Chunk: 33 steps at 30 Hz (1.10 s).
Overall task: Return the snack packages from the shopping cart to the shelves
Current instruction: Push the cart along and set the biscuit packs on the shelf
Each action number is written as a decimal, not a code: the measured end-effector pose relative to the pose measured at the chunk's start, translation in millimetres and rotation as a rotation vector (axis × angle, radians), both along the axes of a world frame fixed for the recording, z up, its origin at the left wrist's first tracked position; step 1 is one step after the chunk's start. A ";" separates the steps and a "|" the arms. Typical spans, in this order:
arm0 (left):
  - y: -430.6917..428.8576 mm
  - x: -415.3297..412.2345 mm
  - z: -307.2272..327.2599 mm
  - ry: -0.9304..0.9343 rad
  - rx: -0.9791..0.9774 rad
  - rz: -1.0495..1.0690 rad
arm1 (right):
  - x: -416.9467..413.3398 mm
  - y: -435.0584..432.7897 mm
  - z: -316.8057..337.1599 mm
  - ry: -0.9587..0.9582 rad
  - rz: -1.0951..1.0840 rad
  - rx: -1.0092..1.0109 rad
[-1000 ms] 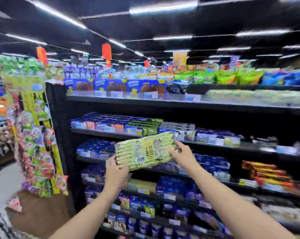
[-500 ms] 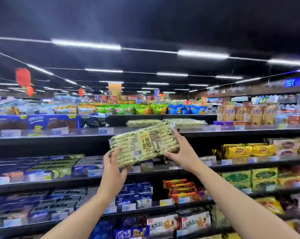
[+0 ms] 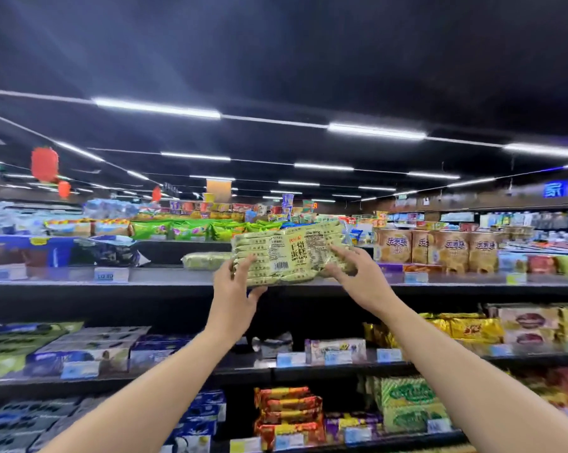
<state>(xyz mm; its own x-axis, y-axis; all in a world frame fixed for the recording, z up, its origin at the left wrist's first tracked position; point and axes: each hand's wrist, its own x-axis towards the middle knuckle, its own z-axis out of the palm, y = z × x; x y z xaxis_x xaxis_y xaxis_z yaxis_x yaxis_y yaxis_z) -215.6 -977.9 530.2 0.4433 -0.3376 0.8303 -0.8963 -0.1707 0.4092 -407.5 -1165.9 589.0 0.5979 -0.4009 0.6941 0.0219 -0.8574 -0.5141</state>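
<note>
Pale green snack package (image 3: 292,253) is held level at the front edge of the top shelf (image 3: 164,276), label facing outward; whether it rests on the shelf cannot be told. The left hand (image 3: 235,289) grips its left end, fingers on the face, thumb under the lower edge. The right hand (image 3: 357,276) holds the right end, fingers spread and bent onto the wrapper. A similar green pack (image 3: 207,260) lies just left of it, and tan boxes (image 3: 452,250) stand further right.

I see the pale-green plastic multipack of cakes (image 3: 292,255) at twelve o'clock, level, label facing me, against the black top shelf (image 3: 164,289).
</note>
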 end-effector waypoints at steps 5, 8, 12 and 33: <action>-47.3 16.0 24.6 0.046 0.062 -0.027 | 17.6 -59.1 9.2 -0.007 0.007 0.030; -73.3 29.3 38.2 0.057 0.115 -0.028 | 32.0 -88.5 12.9 0.012 -0.003 0.045; -103.0 51.1 48.4 0.089 0.189 -0.039 | 58.0 -123.8 14.7 0.035 -0.014 0.082; -162.4 96.7 60.1 0.083 0.549 0.110 | 138.3 -195.8 14.4 0.469 -0.286 0.052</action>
<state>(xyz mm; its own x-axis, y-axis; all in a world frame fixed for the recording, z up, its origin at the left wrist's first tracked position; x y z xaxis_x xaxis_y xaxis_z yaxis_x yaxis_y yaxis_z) -118.8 -1140.3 590.4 0.5566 -0.6583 0.5069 -0.8299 -0.4689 0.3023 -269.2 -1361.7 603.4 0.7007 -0.6193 0.3542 -0.4501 -0.7689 -0.4542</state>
